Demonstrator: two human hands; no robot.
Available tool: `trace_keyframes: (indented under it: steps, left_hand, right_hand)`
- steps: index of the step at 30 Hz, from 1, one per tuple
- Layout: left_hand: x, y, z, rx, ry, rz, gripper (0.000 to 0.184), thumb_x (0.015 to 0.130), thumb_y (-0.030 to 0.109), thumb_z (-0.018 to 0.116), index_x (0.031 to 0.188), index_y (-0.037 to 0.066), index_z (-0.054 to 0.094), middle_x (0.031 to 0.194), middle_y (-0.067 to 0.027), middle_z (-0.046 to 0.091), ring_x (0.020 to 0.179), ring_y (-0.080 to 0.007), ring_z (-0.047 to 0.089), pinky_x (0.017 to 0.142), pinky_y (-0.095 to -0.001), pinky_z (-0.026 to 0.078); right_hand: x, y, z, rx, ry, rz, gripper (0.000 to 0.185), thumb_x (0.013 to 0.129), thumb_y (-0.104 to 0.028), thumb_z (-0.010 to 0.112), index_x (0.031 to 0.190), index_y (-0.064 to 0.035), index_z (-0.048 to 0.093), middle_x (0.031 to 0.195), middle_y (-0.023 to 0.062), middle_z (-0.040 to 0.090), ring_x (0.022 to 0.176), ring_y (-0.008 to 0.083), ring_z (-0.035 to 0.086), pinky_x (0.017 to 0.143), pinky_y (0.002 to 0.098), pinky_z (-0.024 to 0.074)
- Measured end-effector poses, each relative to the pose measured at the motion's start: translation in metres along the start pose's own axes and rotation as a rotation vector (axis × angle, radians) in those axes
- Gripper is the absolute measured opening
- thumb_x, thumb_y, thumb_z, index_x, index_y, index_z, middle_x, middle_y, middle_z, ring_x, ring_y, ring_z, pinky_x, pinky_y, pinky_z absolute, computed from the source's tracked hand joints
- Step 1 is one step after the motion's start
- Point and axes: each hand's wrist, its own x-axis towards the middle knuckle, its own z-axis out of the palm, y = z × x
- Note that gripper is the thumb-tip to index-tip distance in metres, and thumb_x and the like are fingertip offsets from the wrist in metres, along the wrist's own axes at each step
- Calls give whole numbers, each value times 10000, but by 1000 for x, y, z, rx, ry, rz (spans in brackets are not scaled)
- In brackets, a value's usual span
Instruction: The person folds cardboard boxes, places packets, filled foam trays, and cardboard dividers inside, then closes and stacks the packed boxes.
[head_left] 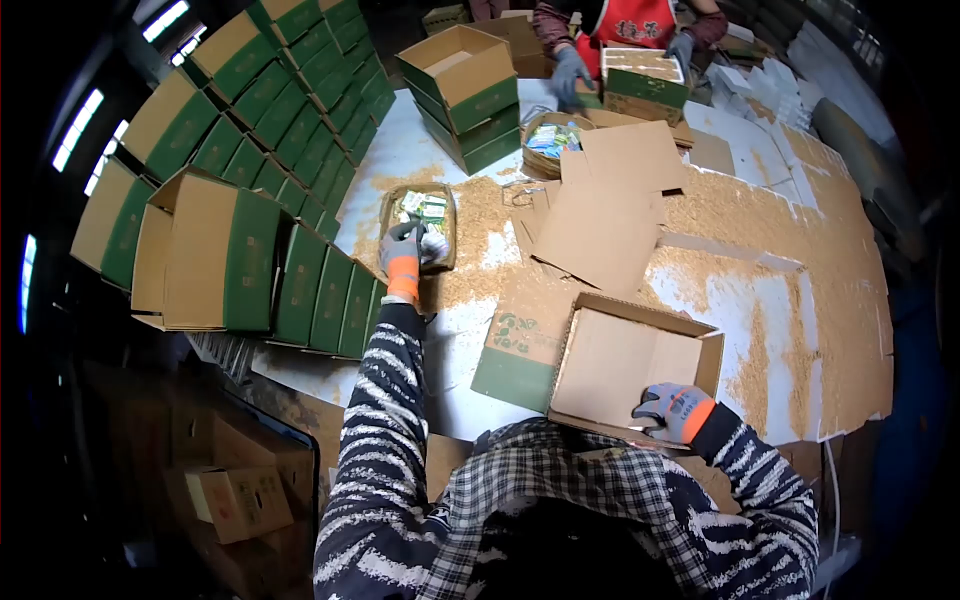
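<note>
My left hand (pixel 401 250), in a grey and orange glove, reaches into a small basket (pixel 452 215) of green and white packets (pixel 425 207). Its fingers are curled down among them; what they pinch, if anything, is hidden. In front of me an open cardboard box (pixel 625 365) lies with its inside facing up, a plain cardboard floor showing. My right hand (pixel 676 411), gloved the same way, grips the box's near wall at the right, fingers on the inner side. Under the box's left side spreads a green and brown flap (pixel 515 345).
Green and brown boxes (pixel 300 290) are stacked at the left, more boxes (pixel 465 90) at the back. Flat cardboard sheets (pixel 610 210) and brown crumbs (pixel 690 215) cover parts of the white table. Across it, a person in a red apron (pixel 635 22) handles a filled box (pixel 645 80) beside another packet basket (pixel 545 165).
</note>
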Motion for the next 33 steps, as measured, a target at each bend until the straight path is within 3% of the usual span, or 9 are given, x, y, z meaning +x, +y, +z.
trace_keyframes:
  steps: [3,9,14,19,20,21,23,28,33]
  left_hand:
    - [-95,132,-7,-353,-285,338,123,772,11,712,893,29,712,916,-71,701,830,-172,654,771,-315,512]
    - [-270,177,31,909,-1115,1317,62,791,178,653,825,148,695,957,-2,671,979,-220,617,1064,-430,387]
    - [-237,176,0,-128,-773,654,374,814,44,565,1169,114,661,1224,-120,630,1185,-287,562,1121,-432,317]
    - [-251,67,19,-286,-1107,-35,568,810,-39,541,1353,125,528,1456,-186,423,1277,-327,491,1049,-379,408]
    - [-248,45,14,18,-1101,750,500,884,73,571,1375,149,511,1490,-199,369,1320,-320,448,1073,-364,379]
    - [-249,39,21,141,-1111,688,583,913,242,626,1440,107,418,1491,-218,361,1358,-314,396,1087,-350,355]
    - [-258,54,34,-201,-1055,-325,814,876,386,683,1487,26,284,1484,-239,359,1366,-307,383,1087,-342,351]
    - [-302,76,40,71,-853,-79,1127,711,494,803,1499,-19,182,1452,-242,395,1350,-328,399,1099,-362,341]
    - [-299,52,44,-156,-694,-84,953,831,547,681,1470,-22,261,1455,-242,380,1357,-278,374,1127,-352,288]
  right_hand:
    - [-1,4,3,145,14,-62,373,813,-267,643,1178,-192,655,1157,93,603,1053,298,582,916,388,488]
    - [-16,-6,-28,486,818,34,350,858,-14,555,1201,-55,611,1208,137,602,1094,288,592,963,363,467]
    - [-51,53,2,975,1264,207,721,803,37,579,1472,-112,356,1464,105,421,1320,252,436,1033,366,422]
    - [-26,102,111,1748,802,326,801,852,-120,710,1510,-59,257,1472,90,410,1301,203,442,1034,336,412]
    - [-13,91,105,1427,658,436,817,813,-186,766,1468,-9,311,1387,125,493,1226,202,500,1018,306,409]
    - [-2,74,96,1202,584,546,862,773,-259,807,1434,18,329,1307,138,551,1198,196,505,1013,297,402]
    - [15,74,113,1188,714,563,879,770,-286,805,1442,-5,312,1322,135,537,1194,203,505,1020,304,399]
    - [8,58,111,1243,795,398,866,808,-187,763,1487,-20,251,1410,130,447,1272,208,438,1050,304,374]
    - [31,45,86,1275,968,244,793,799,-93,724,1475,-70,308,1380,114,475,1213,238,503,1015,355,433]
